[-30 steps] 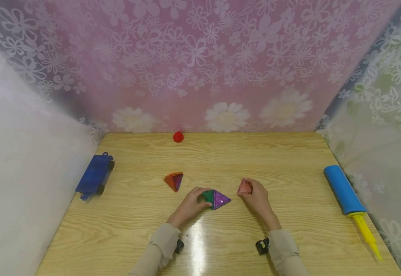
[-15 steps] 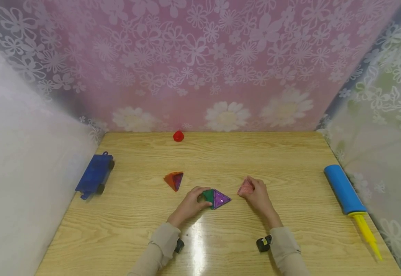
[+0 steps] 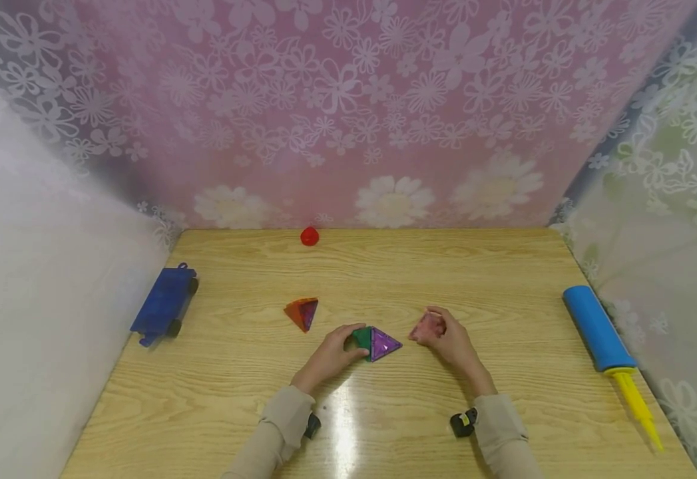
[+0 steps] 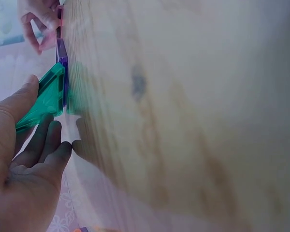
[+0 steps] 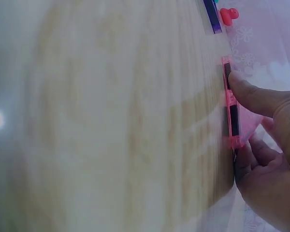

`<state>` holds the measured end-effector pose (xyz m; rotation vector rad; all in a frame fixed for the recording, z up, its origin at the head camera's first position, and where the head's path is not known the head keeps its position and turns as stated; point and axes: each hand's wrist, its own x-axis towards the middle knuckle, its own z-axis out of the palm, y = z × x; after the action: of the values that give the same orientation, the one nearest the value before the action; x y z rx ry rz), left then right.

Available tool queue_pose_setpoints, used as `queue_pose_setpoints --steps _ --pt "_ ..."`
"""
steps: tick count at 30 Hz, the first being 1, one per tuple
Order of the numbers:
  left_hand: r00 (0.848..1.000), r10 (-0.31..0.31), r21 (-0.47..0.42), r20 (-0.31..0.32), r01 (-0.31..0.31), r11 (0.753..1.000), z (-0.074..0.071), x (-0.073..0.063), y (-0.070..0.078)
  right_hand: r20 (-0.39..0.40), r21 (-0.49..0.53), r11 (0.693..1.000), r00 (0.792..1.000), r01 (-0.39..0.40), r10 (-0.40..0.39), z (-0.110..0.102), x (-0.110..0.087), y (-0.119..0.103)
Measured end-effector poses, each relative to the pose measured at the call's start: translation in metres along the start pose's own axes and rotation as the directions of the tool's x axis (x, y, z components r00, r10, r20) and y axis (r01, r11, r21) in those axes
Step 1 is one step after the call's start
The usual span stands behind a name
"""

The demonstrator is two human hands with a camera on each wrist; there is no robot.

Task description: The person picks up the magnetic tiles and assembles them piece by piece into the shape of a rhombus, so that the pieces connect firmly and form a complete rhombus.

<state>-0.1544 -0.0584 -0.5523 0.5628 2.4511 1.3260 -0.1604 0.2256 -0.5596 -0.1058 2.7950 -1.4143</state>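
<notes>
My left hand (image 3: 331,354) pinches a see-through green magnetic tile (image 3: 361,338) between thumb and fingers. In the left wrist view this green tile (image 4: 49,94) leans up from the table, its edge against a purple triangular tile (image 3: 384,344) that lies to its right. Just right of the purple tile's tip, with a small gap, my right hand (image 3: 455,344) grips a pink see-through tile (image 3: 426,328). The right wrist view shows the pink tile's edge (image 5: 233,118) close to the tabletop, thumb on one side; the fingers are partly hidden.
An orange and purple tile piece (image 3: 302,313) stands beyond my left hand. Farther back sits a small red object (image 3: 309,237). A blue wheeled toy cart (image 3: 165,303) is at the left edge, a blue and yellow hand pump (image 3: 601,329) at the right.
My right hand has shifted slightly to the right and turned, and the pink tile has turned with it. The left hand, green tile and purple tile stay put.
</notes>
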Motion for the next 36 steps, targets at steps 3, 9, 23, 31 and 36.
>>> queue_pose_setpoints --steps 3,9,23,31,36 --pt "1.0 -0.006 -0.01 0.001 0.006 1.0 0.0 0.0 0.0 -0.015 0.023 1.0 1.0 0.002 -0.002 0.0 -0.001 0.0" --pt "1.0 -0.025 -0.026 0.003 0.025 0.999 0.0 0.001 0.001 -0.012 0.073 0.997 0.999 -0.035 0.036 0.003 -0.004 -0.003" --pt "1.0 -0.014 -0.037 -0.003 0.014 0.999 -0.001 0.001 0.003 0.003 0.19 0.979 0.997 -0.072 0.072 0.016 -0.005 -0.014" --pt "1.0 -0.009 -0.021 0.018 0.01 1.0 -0.003 0.003 0.002 0.031 0.235 0.97 0.998 -0.063 0.057 0.025 -0.002 -0.026" --pt "1.0 0.003 -0.014 0.03 -0.002 1.0 -0.003 0.003 0.001 0.031 0.196 0.98 0.999 -0.027 0.022 0.03 -0.001 -0.033"
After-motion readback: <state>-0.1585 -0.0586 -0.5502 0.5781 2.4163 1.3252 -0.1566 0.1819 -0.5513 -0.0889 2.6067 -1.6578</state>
